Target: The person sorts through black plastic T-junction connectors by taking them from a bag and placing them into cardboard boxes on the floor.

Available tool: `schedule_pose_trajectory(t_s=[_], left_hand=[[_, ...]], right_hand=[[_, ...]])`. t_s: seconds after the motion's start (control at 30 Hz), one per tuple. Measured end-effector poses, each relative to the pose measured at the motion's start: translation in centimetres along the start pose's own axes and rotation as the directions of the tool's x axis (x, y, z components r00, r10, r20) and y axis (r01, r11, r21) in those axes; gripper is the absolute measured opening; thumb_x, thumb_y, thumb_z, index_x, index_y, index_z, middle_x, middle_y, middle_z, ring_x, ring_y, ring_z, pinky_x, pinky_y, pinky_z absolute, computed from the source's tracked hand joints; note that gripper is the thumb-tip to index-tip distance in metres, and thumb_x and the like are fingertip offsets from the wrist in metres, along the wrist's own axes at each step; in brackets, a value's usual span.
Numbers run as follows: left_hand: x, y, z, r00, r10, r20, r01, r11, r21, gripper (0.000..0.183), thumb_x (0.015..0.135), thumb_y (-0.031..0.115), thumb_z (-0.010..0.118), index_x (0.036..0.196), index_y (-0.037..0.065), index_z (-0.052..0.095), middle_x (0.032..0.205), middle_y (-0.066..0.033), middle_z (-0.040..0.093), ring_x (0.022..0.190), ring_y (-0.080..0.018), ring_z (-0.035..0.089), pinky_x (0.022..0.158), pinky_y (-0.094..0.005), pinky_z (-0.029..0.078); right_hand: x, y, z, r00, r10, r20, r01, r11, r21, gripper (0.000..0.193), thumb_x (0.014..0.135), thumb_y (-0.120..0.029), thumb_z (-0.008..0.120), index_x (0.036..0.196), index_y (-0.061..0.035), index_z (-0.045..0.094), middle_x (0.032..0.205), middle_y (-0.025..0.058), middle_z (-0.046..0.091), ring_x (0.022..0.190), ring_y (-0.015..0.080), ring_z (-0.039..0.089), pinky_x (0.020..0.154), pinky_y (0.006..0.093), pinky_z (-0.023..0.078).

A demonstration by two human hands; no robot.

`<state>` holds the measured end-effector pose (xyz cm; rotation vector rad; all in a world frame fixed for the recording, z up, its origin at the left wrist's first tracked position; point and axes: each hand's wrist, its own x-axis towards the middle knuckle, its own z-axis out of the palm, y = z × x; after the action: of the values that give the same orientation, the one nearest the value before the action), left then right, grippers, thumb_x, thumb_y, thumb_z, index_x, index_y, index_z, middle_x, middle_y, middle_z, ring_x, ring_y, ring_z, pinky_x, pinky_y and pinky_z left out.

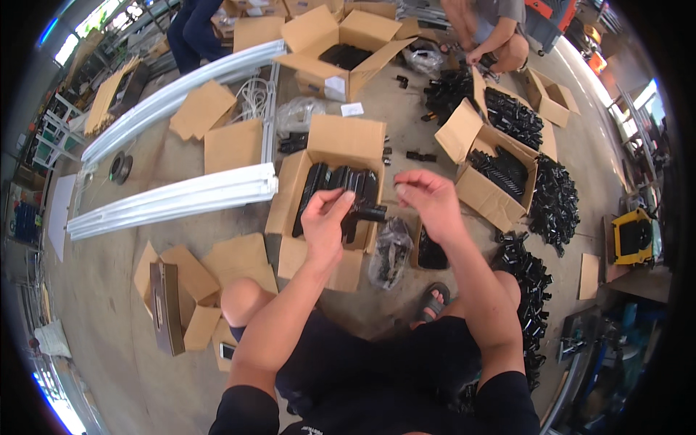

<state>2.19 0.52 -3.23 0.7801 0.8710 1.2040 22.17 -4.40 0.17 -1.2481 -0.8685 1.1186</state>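
My left hand point(324, 221) is closed, thumb and fingers pinching a black plastic or metal part point(371, 213) whose short stub sticks out to the right. It hovers over an open cardboard box point(346, 134) filled with long black parts point(312, 190). My right hand point(431, 203) is just right of that box, thumb and fingertips pressed together; whatever they hold, if anything, is too small to make out. Below the hands, a clear plastic bag point(391, 254) of small dark pieces lies against the box, beside a small carton point(432, 250) with black contents.
White metal profiles point(174, 199) lie to the left. Heaps of black parts point(554, 199) and another open box point(500, 177) are on the right. A large open carton point(341, 51) stands ahead. Two people point(493, 36) are at the far side. A phone point(227, 351) lies on cardboard.
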Motion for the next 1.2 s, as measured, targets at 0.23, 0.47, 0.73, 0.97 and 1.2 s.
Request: schedule_pose_trajectory(t_s=[0.23, 0.47, 0.73, 0.97, 1.2], left_hand=[[0.3, -1.1, 0.9, 0.999, 0.014, 0.043, -0.011, 0.997, -0.078, 0.015, 0.091, 0.000, 0.075, 0.103, 0.000, 0.066, 0.094, -0.0071, 0.073, 0.081, -0.0082, 0.067, 0.076, -0.0224, 0.054], [0.2, -1.7, 1.3, 0.991, 0.100, 0.087, -0.104, 0.994, 0.038, 0.014, 0.092, 0.001, 0.074, 0.104, -0.001, 0.065, 0.095, -0.0076, 0.073, 0.082, -0.0074, 0.066, 0.075, -0.0220, 0.053], [0.3, -1.5, 1.4, 0.979, 0.165, 0.117, -0.183, 0.969, 0.166, 0.016, 0.093, 0.001, 0.073, 0.105, -0.003, 0.063, 0.097, -0.0079, 0.073, 0.085, -0.0075, 0.066, 0.076, -0.0218, 0.053], [0.2, -1.3, 1.1, 0.983, 0.141, 0.119, -0.157, 0.979, 0.132, 0.014, 0.093, -0.002, 0.071, 0.105, -0.002, 0.064, 0.096, -0.0079, 0.073, 0.084, -0.0071, 0.066, 0.077, -0.0219, 0.054], [-0.2, -0.5, 1.3, 0.975, 0.159, 0.156, -0.181, 0.974, 0.137, 0.017, 0.093, -0.004, 0.071, 0.108, -0.004, 0.065, 0.102, -0.0112, 0.073, 0.091, -0.0100, 0.069, 0.082, -0.0232, 0.056]], right_hand=[[-0.3, 1.7, 1.9, 1.000, -0.002, -0.001, 0.002, 0.996, 0.089, 0.015, 0.091, 0.002, 0.071, 0.106, 0.0037, 0.071, 0.094, 0.0042, 0.072, 0.083, 0.0075, 0.063, 0.074, 0.0228, 0.052], [0.0, 2.7, 2.8, 0.993, 0.087, -0.077, -0.082, 0.994, 0.070, 0.014, 0.090, -0.001, 0.074, 0.103, 0.0045, 0.072, 0.092, 0.0050, 0.073, 0.081, 0.0077, 0.064, 0.073, 0.0243, 0.053], [0.0, 3.4, 3.5, 0.981, 0.165, -0.106, -0.138, 0.965, 0.221, 0.009, 0.091, -0.005, 0.074, 0.095, 0.0031, 0.073, 0.089, 0.0045, 0.072, 0.079, 0.0088, 0.063, 0.075, 0.0245, 0.052], [-0.2, 3.5, 4.0, 0.985, 0.149, -0.090, -0.132, 0.976, 0.172, 0.012, 0.092, -0.007, 0.074, 0.097, 0.0037, 0.074, 0.087, 0.0037, 0.072, 0.077, 0.0070, 0.061, 0.071, 0.0234, 0.050], [-1.0, 2.3, 3.6, 0.994, 0.053, -0.098, -0.063, 0.993, -0.100, 0.014, 0.092, -0.009, 0.073, 0.098, 0.0037, 0.073, 0.088, 0.0058, 0.072, 0.077, 0.0095, 0.062, 0.070, 0.0264, 0.051]])
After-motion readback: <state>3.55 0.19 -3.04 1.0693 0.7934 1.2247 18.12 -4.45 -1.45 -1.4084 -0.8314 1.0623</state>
